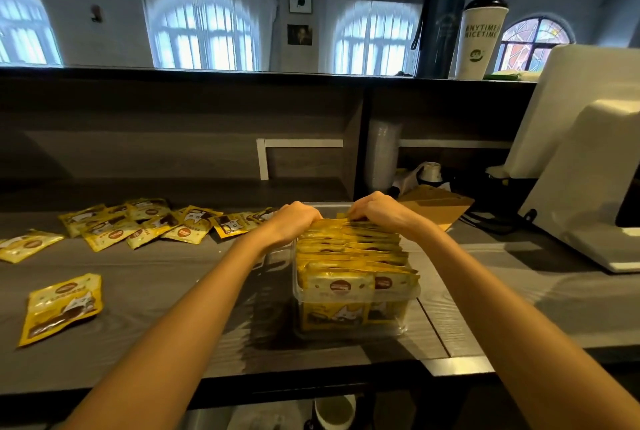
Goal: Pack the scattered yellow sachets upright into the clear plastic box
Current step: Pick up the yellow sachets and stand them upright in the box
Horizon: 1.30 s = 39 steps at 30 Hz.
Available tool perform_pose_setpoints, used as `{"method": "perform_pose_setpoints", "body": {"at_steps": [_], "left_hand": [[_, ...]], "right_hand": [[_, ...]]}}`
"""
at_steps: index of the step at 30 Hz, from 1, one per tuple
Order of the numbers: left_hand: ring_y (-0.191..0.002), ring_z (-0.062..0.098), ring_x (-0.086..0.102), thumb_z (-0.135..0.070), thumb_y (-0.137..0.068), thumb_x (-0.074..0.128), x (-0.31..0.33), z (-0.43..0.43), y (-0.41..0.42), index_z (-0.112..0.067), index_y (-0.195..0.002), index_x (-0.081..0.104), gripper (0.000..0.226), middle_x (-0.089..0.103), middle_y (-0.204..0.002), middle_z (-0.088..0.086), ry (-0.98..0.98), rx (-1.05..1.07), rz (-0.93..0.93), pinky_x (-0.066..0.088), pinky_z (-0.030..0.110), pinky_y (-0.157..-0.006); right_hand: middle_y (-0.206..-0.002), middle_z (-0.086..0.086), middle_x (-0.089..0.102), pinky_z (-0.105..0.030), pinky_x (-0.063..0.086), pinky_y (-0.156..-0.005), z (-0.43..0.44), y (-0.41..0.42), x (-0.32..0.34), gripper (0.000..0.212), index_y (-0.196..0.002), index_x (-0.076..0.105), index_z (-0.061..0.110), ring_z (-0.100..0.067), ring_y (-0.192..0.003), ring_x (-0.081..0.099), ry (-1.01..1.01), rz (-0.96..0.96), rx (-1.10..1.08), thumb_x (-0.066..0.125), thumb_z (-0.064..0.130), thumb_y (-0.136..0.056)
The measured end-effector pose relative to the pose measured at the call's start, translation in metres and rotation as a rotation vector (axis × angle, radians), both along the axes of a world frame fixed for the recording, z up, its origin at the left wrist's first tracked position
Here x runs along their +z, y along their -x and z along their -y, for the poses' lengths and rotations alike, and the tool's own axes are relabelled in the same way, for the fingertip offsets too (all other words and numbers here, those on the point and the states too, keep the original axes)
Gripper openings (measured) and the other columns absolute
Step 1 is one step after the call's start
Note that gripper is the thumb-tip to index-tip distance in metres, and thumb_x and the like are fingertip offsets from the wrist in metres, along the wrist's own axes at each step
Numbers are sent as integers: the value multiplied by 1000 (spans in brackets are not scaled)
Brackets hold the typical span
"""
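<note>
The clear plastic box stands on the grey counter in front of me, holding a row of several yellow sachets upright. Both hands are at the far end of that row. My left hand curls its fingers over the sachet tops at the left side. My right hand curls its fingers over the tops at the right side. A scattered heap of loose yellow sachets lies flat on the counter to the left. One single sachet lies nearer me at the left.
A white machine stands at the right. A brown card piece lies behind the box. On the high ledge stand a dark flask and a white cup. The counter's front edge runs just below the box.
</note>
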State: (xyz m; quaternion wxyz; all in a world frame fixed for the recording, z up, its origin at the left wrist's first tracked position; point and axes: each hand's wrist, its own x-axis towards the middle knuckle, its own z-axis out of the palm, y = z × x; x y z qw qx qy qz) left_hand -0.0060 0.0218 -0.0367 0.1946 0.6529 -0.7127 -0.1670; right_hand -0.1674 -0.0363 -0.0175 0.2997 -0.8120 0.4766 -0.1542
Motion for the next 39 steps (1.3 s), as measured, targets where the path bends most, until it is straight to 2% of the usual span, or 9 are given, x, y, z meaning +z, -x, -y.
{"method": "perform_pose_setpoints", "body": {"at_steps": [6,10,14,16,21,25,30,34,39], "left_hand": [[-109,29,56,-17,-96,40,2,-2,3,0,-110,65,33,61,-116,17,16,2,-106,45,45,-98],[-107,27,56,-17,-97,38,3,-3,4,-2,-107,65,33,62,-114,16,52,50,-202,46,42,-95],[-87,13,55,-16,-97,33,6,-3,0,-5,-105,63,33,60,-103,7,71,115,-297,44,23,-65],[-86,12,53,-17,-97,33,7,-3,-2,-6,-104,63,33,60,-103,7,75,137,-283,41,20,-61],[-92,16,54,-11,-96,35,11,-9,-7,-5,-105,63,30,62,-109,14,174,211,-259,45,23,-67],[-103,20,56,-11,-94,40,23,-24,-27,-12,-105,65,27,62,-114,12,328,377,-206,47,31,-82],[-109,28,55,-12,-94,39,29,-68,-68,-14,-107,65,30,63,-116,13,458,636,-118,47,38,-91],[-115,34,51,-6,-92,37,10,-109,-108,-8,-112,63,33,60,-121,17,351,827,-8,43,38,-93],[-124,36,46,-4,-93,39,-34,-149,-160,-8,-126,54,37,50,-134,18,-25,914,145,40,40,-99]], "right_hand": [[-99,-13,50,-29,34,-81,2,3,-1,21,-96,58,5,-21,-92,46,-16,12,-45,41,19,-95],[-111,-15,58,-31,35,-87,1,1,-2,40,-107,61,0,-23,-97,50,1,43,-59,32,26,-99],[-123,-14,60,-36,38,-99,-2,-3,2,46,-115,63,-1,-29,-113,53,25,39,-72,30,28,-99],[-123,-14,60,-36,38,-99,-5,-5,3,46,-115,63,1,-28,-112,53,39,25,-77,30,29,-99],[-113,-14,63,-42,46,-96,-14,-15,9,40,-110,63,4,-28,-103,57,213,-22,-120,34,29,-98],[-106,-12,66,-36,50,-83,-38,-40,24,33,-104,67,6,-24,-93,59,353,135,-125,41,24,-94],[-112,-13,65,-42,52,-89,-85,-100,29,29,-111,64,7,-29,-102,60,417,240,12,42,12,-93],[-116,-17,62,-45,49,-92,-114,-153,8,28,-112,62,5,-34,-108,57,354,217,131,44,9,-91],[-117,-20,61,-41,47,-89,-123,-202,-44,30,-114,60,1,-37,-111,55,254,15,248,43,8,-90]]}}
